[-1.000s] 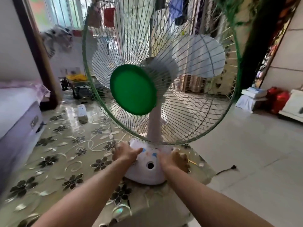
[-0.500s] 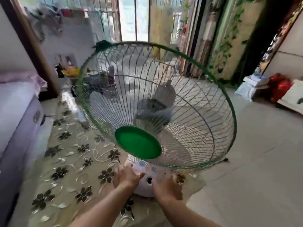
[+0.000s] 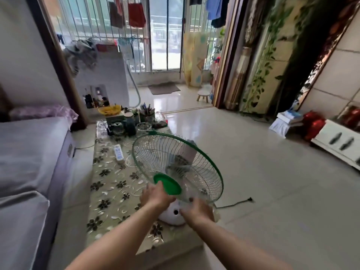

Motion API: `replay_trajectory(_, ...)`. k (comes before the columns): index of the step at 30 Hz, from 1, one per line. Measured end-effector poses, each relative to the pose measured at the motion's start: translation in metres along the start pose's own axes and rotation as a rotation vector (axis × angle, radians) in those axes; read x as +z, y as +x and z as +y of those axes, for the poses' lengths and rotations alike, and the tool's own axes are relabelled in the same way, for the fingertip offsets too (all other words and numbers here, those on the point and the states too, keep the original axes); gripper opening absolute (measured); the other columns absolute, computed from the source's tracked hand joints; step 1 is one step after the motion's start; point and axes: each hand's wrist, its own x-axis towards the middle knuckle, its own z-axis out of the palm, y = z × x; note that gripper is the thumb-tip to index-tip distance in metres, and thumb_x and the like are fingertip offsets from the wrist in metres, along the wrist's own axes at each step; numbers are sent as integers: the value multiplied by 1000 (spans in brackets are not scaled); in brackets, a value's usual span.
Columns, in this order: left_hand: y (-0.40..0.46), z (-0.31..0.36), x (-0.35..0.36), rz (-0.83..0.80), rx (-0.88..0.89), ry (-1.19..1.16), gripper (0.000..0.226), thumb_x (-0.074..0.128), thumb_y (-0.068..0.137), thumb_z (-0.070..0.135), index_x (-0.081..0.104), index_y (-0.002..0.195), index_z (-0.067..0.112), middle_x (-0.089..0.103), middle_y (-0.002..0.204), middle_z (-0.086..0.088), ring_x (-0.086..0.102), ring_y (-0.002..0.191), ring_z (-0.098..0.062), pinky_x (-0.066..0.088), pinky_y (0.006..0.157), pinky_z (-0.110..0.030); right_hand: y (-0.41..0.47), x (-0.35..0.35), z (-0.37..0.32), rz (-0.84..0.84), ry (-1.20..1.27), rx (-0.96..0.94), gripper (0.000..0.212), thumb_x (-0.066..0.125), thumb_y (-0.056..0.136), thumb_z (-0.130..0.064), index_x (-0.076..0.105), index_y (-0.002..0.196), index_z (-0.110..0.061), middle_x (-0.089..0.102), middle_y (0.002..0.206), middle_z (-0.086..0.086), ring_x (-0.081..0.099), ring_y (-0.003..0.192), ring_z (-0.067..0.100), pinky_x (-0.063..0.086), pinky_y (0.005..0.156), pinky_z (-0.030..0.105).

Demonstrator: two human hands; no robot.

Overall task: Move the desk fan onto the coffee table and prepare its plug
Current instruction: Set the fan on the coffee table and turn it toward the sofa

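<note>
The desk fan (image 3: 176, 166), with a green-rimmed wire cage, a green hub cap and a white base (image 3: 171, 216), stands on the near right corner of the coffee table (image 3: 109, 184), which has a floral cover. My left hand (image 3: 155, 195) grips the base's left side, just below the hub cap. On the base's right side rests my right hand (image 3: 197, 211), blurred, with its fingers curled on it. The fan's black cord runs right across the floor tiles to its plug (image 3: 250, 199), which lies loose.
A white remote (image 3: 118, 152) lies mid-table. The table's far end holds a kettle, cups and a pen pot (image 3: 147, 114). A grey sofa (image 3: 25, 152) runs along the left. A white cabinet (image 3: 339, 143) and red bags stand at the right.
The view has risen and pulled back, so the fan looks smaller and lower. The fan stays on the table corner with both hands at its base. The plug on the floor has come into view.
</note>
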Motion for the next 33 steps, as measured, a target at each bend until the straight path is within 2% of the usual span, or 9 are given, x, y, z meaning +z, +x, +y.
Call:
replay_trajectory(2,-23,14,-30,31,48,30,64,77,76,49,52,131,25,51,131,-8,52,118,-25,48,102,-40,-24,-29,-12,38,-28,-76,61,66,81,-52,53,135,-28,53,138,6,50,128,27,45,105,36)
replay_trajectory(4,-48,28,-61,48,104,64,71,79,76,47,50,137,25,50,132,-9,49,121,-25,47,105,-40,-50,-59,-23,81,-49,-156,65,70,79,-49,49,137,-29,52,139,7,48,128,28,45,105,40)
replay_trajectory(8,-91,48,-114,124,194,134,66,76,81,34,48,140,27,47,132,-10,46,120,-26,48,102,-39,-93,-112,-39,183,-108,-301,62,71,79,-37,48,136,-30,51,135,9,48,124,27,47,102,38)
replay_trajectory(12,-123,58,-145,169,258,169,68,77,82,32,46,142,29,46,135,-12,46,122,-29,48,102,-41,-125,-147,-45,246,-128,-361,68,73,79,-31,45,140,-30,50,135,10,46,127,28,46,104,39)
replay_trajectory(20,-164,65,-159,280,352,197,70,78,77,44,49,139,25,51,136,-12,47,123,-29,41,100,-40,-159,-183,-39,330,-161,-409,72,78,74,-39,48,138,-26,50,132,13,48,125,31,48,101,39)
replay_trajectory(27,-169,97,-156,293,324,216,67,77,80,40,49,140,29,51,132,-12,47,120,-29,43,98,-40,-136,-212,-23,361,-151,-478,70,77,76,-30,47,139,-30,51,134,11,49,126,29,49,99,38)
replay_trajectory(33,-158,149,-144,361,230,181,66,76,80,44,49,139,27,51,132,-12,49,118,-28,45,98,-39,-94,-250,-6,354,-152,-605,68,77,77,-33,47,139,-29,51,137,9,49,127,28,48,100,38)
